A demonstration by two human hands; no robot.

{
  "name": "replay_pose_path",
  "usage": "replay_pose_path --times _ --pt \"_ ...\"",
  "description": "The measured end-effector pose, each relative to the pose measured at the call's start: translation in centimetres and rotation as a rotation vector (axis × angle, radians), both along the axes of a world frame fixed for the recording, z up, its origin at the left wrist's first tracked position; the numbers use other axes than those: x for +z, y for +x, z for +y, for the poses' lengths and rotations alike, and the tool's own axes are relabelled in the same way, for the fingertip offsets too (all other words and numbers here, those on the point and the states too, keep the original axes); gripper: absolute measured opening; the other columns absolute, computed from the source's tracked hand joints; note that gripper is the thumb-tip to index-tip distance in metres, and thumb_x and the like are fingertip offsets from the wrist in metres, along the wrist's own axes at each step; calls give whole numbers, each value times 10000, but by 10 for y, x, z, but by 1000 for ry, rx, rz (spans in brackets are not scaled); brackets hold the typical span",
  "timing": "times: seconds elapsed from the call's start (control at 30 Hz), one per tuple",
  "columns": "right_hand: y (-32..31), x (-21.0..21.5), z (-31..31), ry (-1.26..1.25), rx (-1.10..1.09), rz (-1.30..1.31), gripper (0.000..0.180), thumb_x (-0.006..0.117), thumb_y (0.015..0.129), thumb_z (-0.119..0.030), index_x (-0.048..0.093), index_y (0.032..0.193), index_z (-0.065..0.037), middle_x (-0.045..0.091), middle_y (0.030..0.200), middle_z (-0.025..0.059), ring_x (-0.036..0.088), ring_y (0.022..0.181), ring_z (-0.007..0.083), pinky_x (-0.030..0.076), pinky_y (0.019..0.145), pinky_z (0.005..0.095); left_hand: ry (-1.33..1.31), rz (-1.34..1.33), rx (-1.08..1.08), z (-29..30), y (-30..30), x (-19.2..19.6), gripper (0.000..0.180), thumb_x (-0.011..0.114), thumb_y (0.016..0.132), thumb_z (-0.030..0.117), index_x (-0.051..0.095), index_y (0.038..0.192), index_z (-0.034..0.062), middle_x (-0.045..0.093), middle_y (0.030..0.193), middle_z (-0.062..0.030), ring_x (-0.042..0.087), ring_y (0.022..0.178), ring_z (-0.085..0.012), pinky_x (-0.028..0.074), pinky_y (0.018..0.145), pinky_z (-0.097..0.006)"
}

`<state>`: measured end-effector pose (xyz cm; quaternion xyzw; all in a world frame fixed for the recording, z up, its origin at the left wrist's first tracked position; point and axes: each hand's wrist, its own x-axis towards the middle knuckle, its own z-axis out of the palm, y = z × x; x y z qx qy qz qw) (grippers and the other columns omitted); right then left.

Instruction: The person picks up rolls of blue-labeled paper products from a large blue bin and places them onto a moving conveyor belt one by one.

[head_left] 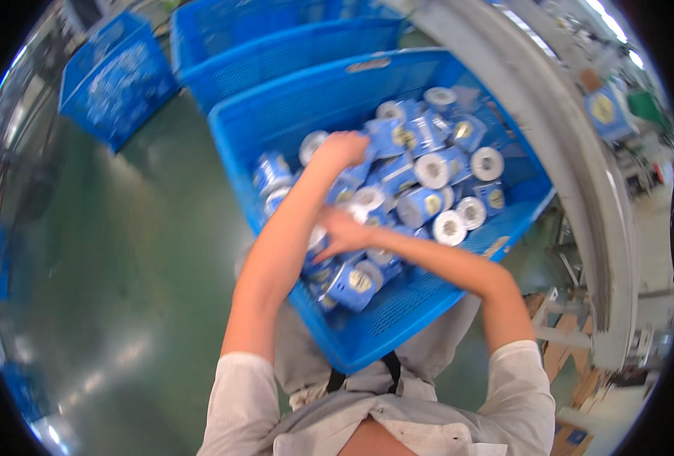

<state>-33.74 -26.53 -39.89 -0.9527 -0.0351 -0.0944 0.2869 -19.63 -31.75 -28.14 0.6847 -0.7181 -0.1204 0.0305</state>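
Note:
A large blue plastic crate (382, 323) tilts in front of me, its near corner close to my waist. Inside lies a heap of wrapped rolls (420, 207) in blue-and-white film with white ends and pale hollow cores. My left hand (342, 149) reaches in over the far-left part of the heap, its fingers curled downward beside a blue wrapper; what they hold is hidden. Below it, my right hand (343, 232) lies across the rolls at the left side, thumb and fingers spread, slightly blurred. Near the crate's close end rests another roll (352, 287).
Behind the crate stand more blue crates (299, 57). A smaller blue crate (120, 91) holding clear plastic film is on the green floor (147, 251) at the far left. A grey metal beam (572, 144) curves along the right. Cardboard (565, 357) lies at the lower right.

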Motion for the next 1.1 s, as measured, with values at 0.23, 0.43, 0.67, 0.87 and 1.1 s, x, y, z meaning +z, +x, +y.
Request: replay_pose_path --times 0.23,0.43,0.67,0.87,1.1 --pt "-26 84 -1 295 -157 192 856 848 685 -440 472 1343 -41 500 1307 198 481 1247 379 400 1069 431 -9 164 47 6 35 -12 324 592 915 314 638 1138 84 695 1086 -201 665 1016 -391 544 854 -499" --pt "-144 246 -67 160 -583 -187 790 909 636 -406 561 1288 -128 475 1349 143 459 1280 320 369 1099 428 -23 158 52 5 24 -15 341 583 928 326 640 1167 90 698 1094 -193 670 1020 -380 546 855 -492" --pt "-202 420 -195 -958 -1193 -606 762 791 735 -554 613 1287 -60 597 1251 169 559 1171 337 447 1007 432 33 135 3 7 17 -20 347 593 924 323 647 1171 85 708 1091 -182 672 1021 -372 542 876 -479" --pt "-141 424 -233 -940 -1100 -628 807 756 741 -636 613 1315 -86 632 1189 177 573 1175 337 461 1000 437 32 94 14 6 28 -20 370 613 900 350 662 1158 89 701 1090 -216 672 1028 -382 538 899 -485" --pt "-145 404 -220 -859 -1139 -678 798 796 722 -583 627 1287 -47 629 1240 173 551 1193 331 446 1006 417 27 117 -9 5 39 -38 341 646 892 326 658 1109 64 705 1052 -213 672 1005 -387 545 869 -497"
